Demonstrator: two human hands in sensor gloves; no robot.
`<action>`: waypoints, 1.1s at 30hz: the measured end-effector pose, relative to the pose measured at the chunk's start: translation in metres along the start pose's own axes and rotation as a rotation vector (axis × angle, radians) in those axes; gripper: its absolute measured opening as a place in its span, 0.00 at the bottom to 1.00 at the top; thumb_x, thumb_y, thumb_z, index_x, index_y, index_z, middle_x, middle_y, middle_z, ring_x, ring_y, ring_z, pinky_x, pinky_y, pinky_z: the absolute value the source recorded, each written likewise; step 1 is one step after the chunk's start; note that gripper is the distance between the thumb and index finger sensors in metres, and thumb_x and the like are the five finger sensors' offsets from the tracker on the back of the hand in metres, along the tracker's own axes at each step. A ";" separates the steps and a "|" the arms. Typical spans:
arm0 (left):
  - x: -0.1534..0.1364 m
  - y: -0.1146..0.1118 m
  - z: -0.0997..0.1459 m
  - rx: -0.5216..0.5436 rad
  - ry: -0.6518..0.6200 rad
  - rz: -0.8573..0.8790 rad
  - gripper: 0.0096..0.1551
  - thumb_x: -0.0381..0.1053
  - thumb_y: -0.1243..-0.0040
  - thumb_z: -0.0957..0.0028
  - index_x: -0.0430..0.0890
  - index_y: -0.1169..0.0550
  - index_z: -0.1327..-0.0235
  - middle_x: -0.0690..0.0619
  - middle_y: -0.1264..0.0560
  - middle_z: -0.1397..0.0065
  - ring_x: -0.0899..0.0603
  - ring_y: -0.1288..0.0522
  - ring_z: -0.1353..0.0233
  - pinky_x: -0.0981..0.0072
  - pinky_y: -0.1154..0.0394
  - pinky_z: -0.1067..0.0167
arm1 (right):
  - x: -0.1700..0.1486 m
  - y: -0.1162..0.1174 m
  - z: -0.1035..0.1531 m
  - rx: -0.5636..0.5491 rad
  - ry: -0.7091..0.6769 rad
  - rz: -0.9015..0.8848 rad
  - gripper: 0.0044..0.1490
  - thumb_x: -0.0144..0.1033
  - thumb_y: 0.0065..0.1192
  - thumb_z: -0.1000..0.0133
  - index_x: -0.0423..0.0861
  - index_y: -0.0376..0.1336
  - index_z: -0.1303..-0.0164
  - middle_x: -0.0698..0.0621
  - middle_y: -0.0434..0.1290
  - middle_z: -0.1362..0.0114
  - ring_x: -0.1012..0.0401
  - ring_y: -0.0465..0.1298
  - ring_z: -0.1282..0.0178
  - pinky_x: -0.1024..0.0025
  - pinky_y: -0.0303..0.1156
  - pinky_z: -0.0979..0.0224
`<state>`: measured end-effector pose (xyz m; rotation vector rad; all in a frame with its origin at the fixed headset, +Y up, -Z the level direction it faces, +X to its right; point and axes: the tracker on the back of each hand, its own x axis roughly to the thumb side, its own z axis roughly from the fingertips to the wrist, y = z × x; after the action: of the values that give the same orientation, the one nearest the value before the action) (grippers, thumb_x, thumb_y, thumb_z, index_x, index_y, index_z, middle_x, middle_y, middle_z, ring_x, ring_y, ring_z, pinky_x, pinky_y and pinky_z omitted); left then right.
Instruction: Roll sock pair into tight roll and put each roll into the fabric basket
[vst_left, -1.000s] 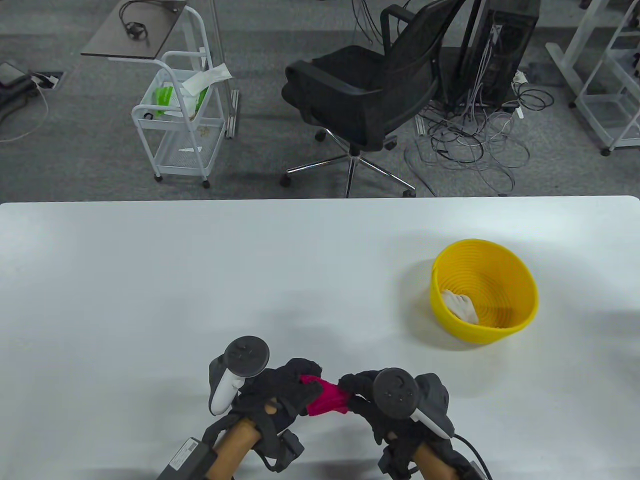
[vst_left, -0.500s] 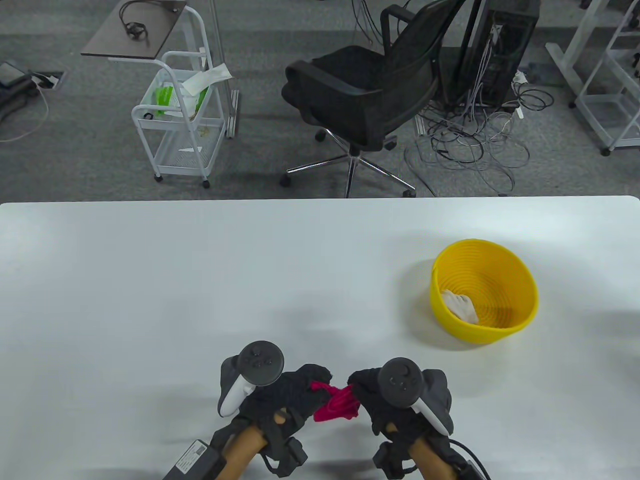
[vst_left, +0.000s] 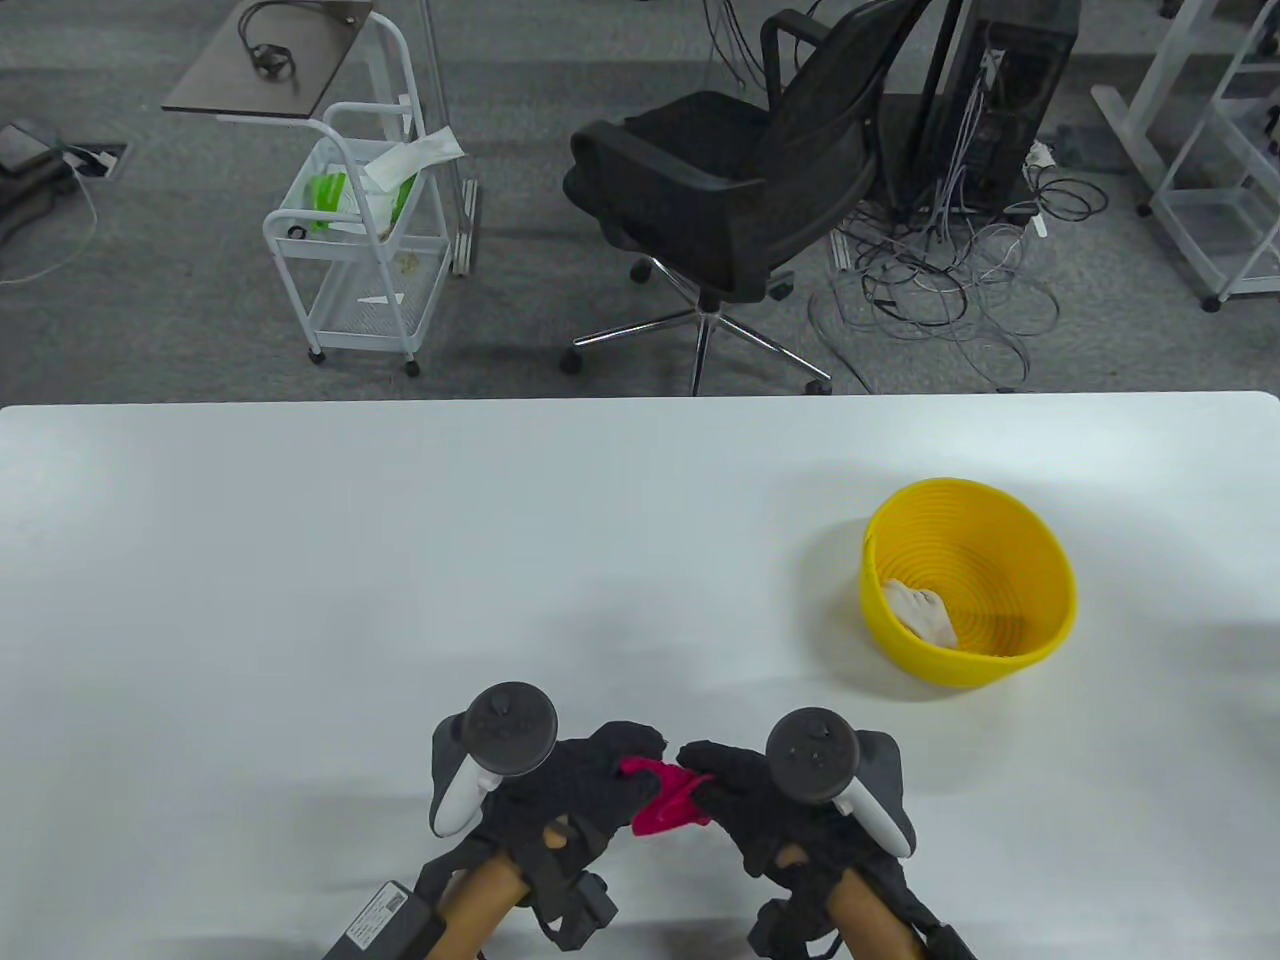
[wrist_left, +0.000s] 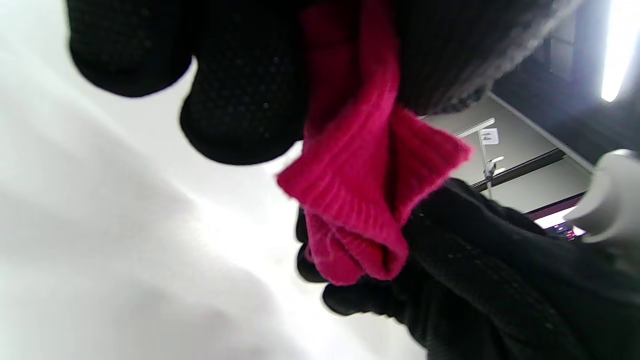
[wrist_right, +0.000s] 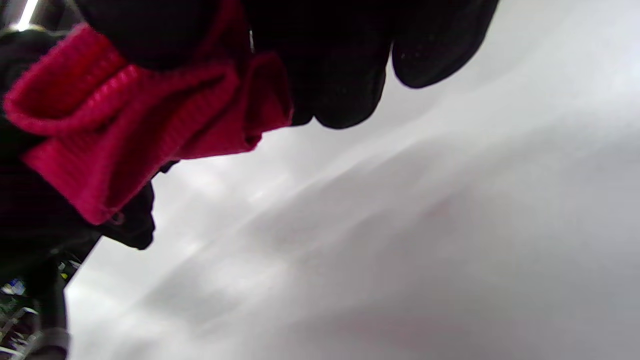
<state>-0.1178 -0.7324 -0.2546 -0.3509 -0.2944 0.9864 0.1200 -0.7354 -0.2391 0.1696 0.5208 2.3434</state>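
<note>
A magenta sock roll (vst_left: 668, 800) hangs between both gloved hands just above the white table (vst_left: 400, 560), near its front edge. My left hand (vst_left: 610, 775) grips its left end, fingers curled round the fabric (wrist_left: 360, 200). My right hand (vst_left: 725, 785) pinches the right end, with the ribbed cuff (wrist_right: 120, 130) bunched under its fingers. The yellow basket (vst_left: 1045, 560) stands to the right, further back, with a white sock roll (vst_left: 925, 612) lying inside it.
Beyond the table's far edge stand a black office chair (vst_left: 730, 190), a white wire cart (vst_left: 355, 230) and a tangle of cables (vst_left: 950, 270) on the floor.
Both hands have drawn closer together and the magenta sock between them is bunched shorter. The hands shifted slightly right and toward the front edge.
</note>
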 end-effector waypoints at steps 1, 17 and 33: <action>0.000 0.000 0.000 -0.002 0.001 -0.005 0.28 0.56 0.34 0.59 0.54 0.22 0.44 0.46 0.16 0.46 0.45 0.13 0.59 0.49 0.21 0.54 | -0.001 -0.001 0.000 0.000 0.009 -0.028 0.33 0.53 0.58 0.49 0.57 0.64 0.33 0.53 0.76 0.29 0.54 0.78 0.30 0.46 0.70 0.29; 0.001 0.000 0.005 0.076 -0.017 -0.007 0.33 0.58 0.38 0.57 0.60 0.29 0.35 0.45 0.23 0.32 0.43 0.14 0.50 0.48 0.22 0.50 | -0.009 0.007 -0.007 0.213 0.035 -0.285 0.36 0.51 0.53 0.46 0.56 0.55 0.26 0.52 0.73 0.29 0.60 0.82 0.38 0.52 0.75 0.33; 0.022 -0.026 0.007 0.141 0.010 -0.322 0.37 0.59 0.44 0.55 0.61 0.36 0.28 0.39 0.44 0.21 0.36 0.24 0.34 0.46 0.27 0.42 | 0.018 0.007 0.010 -0.125 -0.011 0.016 0.35 0.50 0.55 0.48 0.53 0.59 0.29 0.51 0.75 0.31 0.60 0.83 0.40 0.52 0.78 0.36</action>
<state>-0.0895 -0.7255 -0.2356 -0.1724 -0.2609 0.6842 0.1048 -0.7245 -0.2276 0.1295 0.3678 2.3811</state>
